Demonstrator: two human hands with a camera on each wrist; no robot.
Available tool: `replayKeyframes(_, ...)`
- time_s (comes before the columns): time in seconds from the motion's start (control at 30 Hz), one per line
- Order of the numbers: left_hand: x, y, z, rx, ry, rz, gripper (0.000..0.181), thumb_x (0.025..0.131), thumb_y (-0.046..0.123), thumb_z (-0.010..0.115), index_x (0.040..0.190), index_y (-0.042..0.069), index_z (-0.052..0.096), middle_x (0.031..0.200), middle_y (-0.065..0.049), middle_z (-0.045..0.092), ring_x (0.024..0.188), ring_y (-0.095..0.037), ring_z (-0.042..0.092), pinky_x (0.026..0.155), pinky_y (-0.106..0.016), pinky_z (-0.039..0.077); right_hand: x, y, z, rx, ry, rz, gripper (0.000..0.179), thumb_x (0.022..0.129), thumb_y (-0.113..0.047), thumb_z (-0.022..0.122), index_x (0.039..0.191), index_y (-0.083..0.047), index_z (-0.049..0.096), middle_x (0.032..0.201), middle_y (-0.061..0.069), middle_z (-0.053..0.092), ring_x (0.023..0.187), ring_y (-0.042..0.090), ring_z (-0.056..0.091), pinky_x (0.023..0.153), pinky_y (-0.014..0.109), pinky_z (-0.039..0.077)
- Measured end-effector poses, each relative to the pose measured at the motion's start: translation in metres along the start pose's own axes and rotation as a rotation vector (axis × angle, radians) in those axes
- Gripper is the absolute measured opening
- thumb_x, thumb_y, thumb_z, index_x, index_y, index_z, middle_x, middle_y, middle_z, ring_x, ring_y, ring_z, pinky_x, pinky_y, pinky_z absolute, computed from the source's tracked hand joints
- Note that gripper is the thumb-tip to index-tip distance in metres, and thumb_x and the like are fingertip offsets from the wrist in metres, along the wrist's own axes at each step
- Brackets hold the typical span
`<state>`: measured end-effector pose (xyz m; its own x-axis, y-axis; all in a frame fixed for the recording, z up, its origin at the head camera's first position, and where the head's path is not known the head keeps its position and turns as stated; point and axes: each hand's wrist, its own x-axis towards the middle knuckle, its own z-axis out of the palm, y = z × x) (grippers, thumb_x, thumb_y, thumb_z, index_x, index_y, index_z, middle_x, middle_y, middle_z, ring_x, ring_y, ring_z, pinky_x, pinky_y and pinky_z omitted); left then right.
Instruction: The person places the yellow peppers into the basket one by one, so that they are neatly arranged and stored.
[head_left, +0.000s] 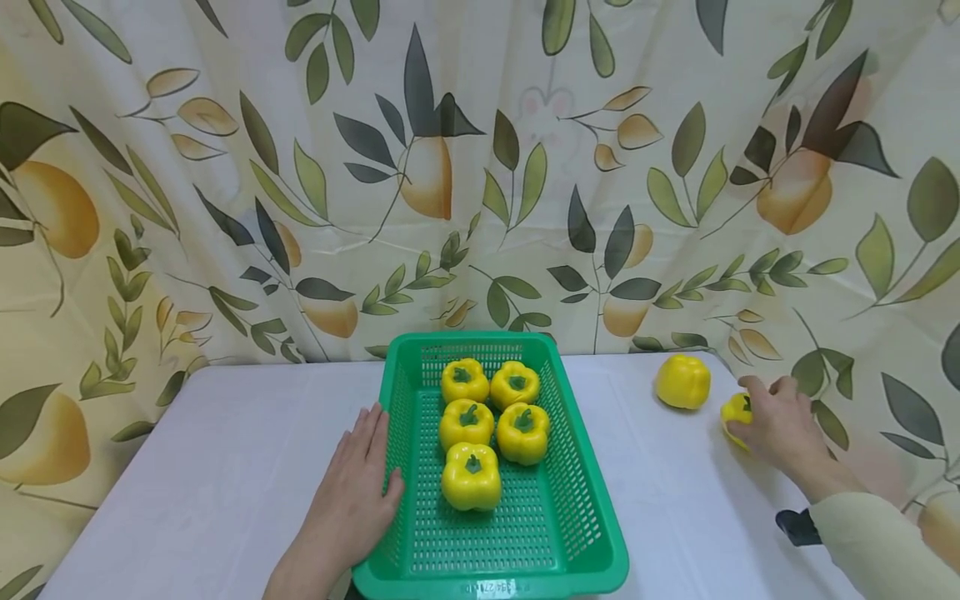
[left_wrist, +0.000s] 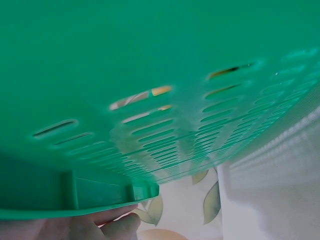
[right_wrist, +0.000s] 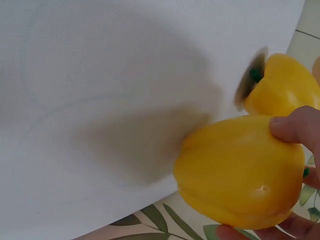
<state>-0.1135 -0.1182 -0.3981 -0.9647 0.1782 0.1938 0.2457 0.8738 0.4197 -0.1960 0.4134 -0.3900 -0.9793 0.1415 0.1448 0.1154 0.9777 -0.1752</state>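
Yellow pepper (head_left: 735, 421) held in right grip (head_left: 783, 429), thumb opposite fingers. Best: light, even pressure, clear of neighbouring pepper (head_left: 682, 382) left of it. Left grip (head_left: 356, 492), fingers straight, touches green basket (head_left: 491, 587).

In the head view, the right hand (head_left: 783, 427) hides part of a glossy yellow bell pepper (head_left: 734, 410), and tiny marks (head_left: 489, 587) on the rectangular green plastic basket (head_left: 603, 504) are illegible. Wrist-view edges crop the left hand (left_wrist: 90, 228) and a second yellow bell pepper (right_wrist: 281, 87).

Home or studio, I cannot tell — a white table (head_left: 247, 450) stands before a hanging fruit-print curtain (head_left: 517, 250).
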Motion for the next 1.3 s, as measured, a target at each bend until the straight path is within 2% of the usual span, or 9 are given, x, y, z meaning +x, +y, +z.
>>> replayKeyframes(0.27, 0.0, -0.001, 0.0, -0.002, -0.008, -0.002, 0.068, 0.097, 0.022, 0.055, 0.153, -0.005, 0.028, 0.164, -0.019, 0.02, 0.153, -0.037, 0.018, 0.121, -0.058, 0.023, -0.003, -0.002, -0.004, 0.025, 0.01, -0.042, 0.062, 0.079, -0.018, 0.077, 0.129, 0.007, 0.05, 0.104, 0.035, 0.029, 0.09, 0.048, 0.032, 0.061, 0.045, 0.038)
replayKeyframes(0.4, 0.0, -0.001, 0.0, -0.002, 0.003, 0.01, 0.068, 0.096, 0.021, 0.055, 0.153, -0.006, 0.028, 0.164, -0.02, 0.021, 0.152, -0.038, 0.019, 0.121, -0.058, 0.024, -0.004, -0.004, -0.007, 0.057, 0.027, -0.032, 0.061, 0.078, -0.019, 0.078, 0.126, 0.007, 0.051, 0.11, 0.039, 0.028, 0.092, 0.051, 0.031, 0.062, 0.051, 0.043)
replayKeyframes(0.5, 0.0, -0.001, 0.0, 0.0, 0.005, 0.011, 0.068, 0.096, 0.021, 0.055, 0.153, -0.006, 0.028, 0.163, -0.02, 0.022, 0.152, -0.038, 0.019, 0.121, -0.058, 0.024, -0.006, -0.007, -0.01, 0.082, 0.029, -0.04, 0.062, 0.078, -0.019, 0.077, 0.125, 0.009, 0.048, 0.12, 0.042, 0.027, 0.096, 0.054, 0.033, 0.069, 0.062, 0.047)
replayKeyframes(0.6, 0.0, 0.0, 0.0, -0.004, -0.004, 0.007, 0.068, 0.097, 0.022, 0.054, 0.153, -0.006, 0.027, 0.164, -0.02, 0.02, 0.153, -0.037, 0.018, 0.121, -0.057, 0.023, -0.008, -0.012, -0.013, 0.078, 0.041, -0.071, 0.062, 0.079, -0.02, 0.076, 0.125, 0.011, 0.046, 0.123, 0.042, 0.031, 0.095, 0.054, 0.038, 0.075, 0.066, 0.048)
replayKeyframes(0.83, 0.0, 0.0, 0.0, -0.004, -0.012, -0.003, 0.069, 0.097, 0.022, 0.054, 0.154, -0.005, 0.026, 0.164, -0.02, 0.02, 0.153, -0.037, 0.018, 0.122, -0.057, 0.022, -0.013, -0.025, -0.02, 0.05, 0.054, -0.134, 0.06, 0.079, -0.024, 0.075, 0.121, 0.01, 0.05, 0.111, 0.037, 0.044, 0.086, 0.045, 0.046, 0.068, 0.055, 0.051)
replayKeyframes(1.07, 0.0, 0.0, 0.0, -0.007, -0.01, 0.0, 0.069, 0.097, 0.022, 0.054, 0.153, -0.006, 0.026, 0.164, -0.02, 0.021, 0.152, -0.037, 0.018, 0.121, -0.058, 0.022, -0.016, -0.042, -0.026, 0.028, 0.112, -0.229, 0.051, 0.078, -0.022, 0.075, 0.119, 0.005, 0.059, 0.11, 0.036, 0.054, 0.087, 0.044, 0.05, 0.068, 0.053, 0.051)
replayKeyframes(1.3, 0.0, 0.0, 0.0, -0.008, -0.009, 0.0, 0.069, 0.097, 0.022, 0.054, 0.153, -0.006, 0.026, 0.164, -0.02, 0.02, 0.152, -0.038, 0.018, 0.121, -0.058, 0.022, -0.02, -0.059, -0.031, 0.027, 0.105, -0.288, 0.044, 0.079, -0.019, 0.073, 0.116, 0.003, 0.062, 0.117, 0.035, 0.054, 0.089, 0.043, 0.057, 0.076, 0.058, 0.057)
